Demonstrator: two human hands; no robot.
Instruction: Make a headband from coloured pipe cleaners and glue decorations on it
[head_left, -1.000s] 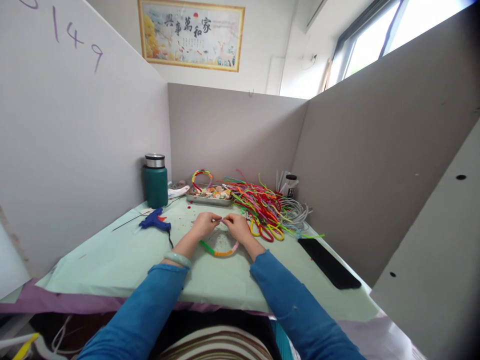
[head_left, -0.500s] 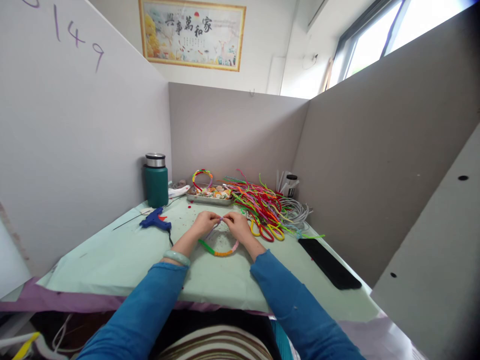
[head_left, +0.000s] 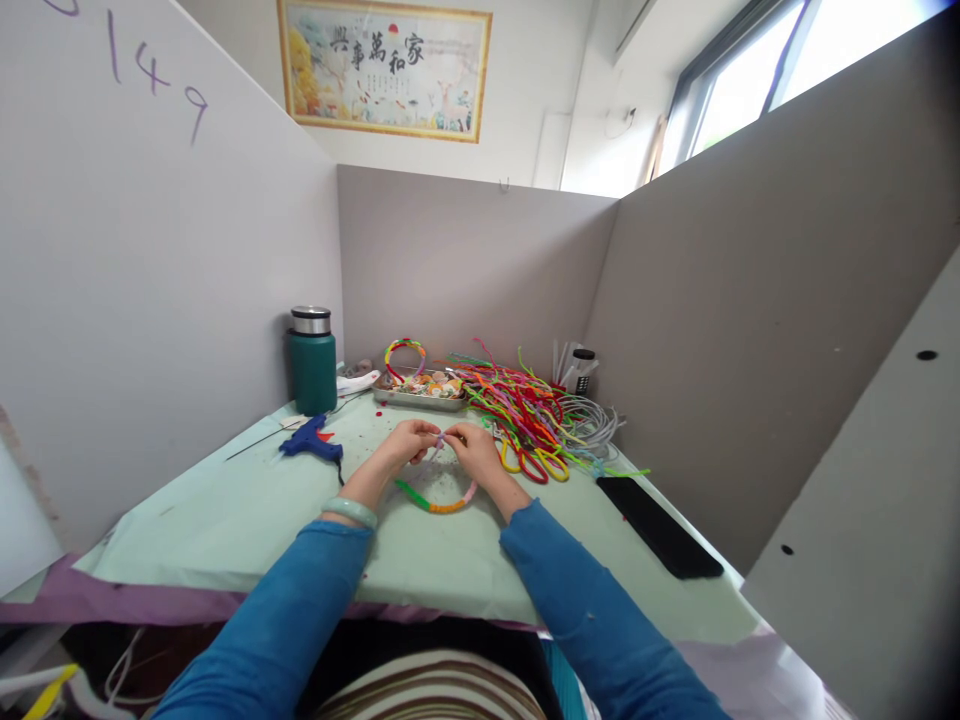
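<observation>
A curved headband (head_left: 448, 508) is wrapped in green, orange and pink fuzzy pipe cleaner, and its pink side runs up under my right hand (head_left: 475, 455). My right hand is closed, pinching the band near its upper end. My left hand (head_left: 409, 443) is closed too, its fingertips on a thin purple pipe cleaner (head_left: 439, 447) close to the right fingertips. The fingers partly hide the purple piece and the band's end. The green end points left, below my left hand.
Behind my hands lie a metal tray (head_left: 420, 401) of small decorations, a finished colourful headband (head_left: 405, 343) and a heap of pipe cleaners (head_left: 517, 400). A blue glue gun (head_left: 312, 438) and green bottle (head_left: 313, 370) stand left; a black phone (head_left: 660, 527) lies right.
My left hand has shifted slightly and turned at the purple pipe cleaner, whose strand now hangs nearer the fingertips. My right hand and the headband have barely moved.
</observation>
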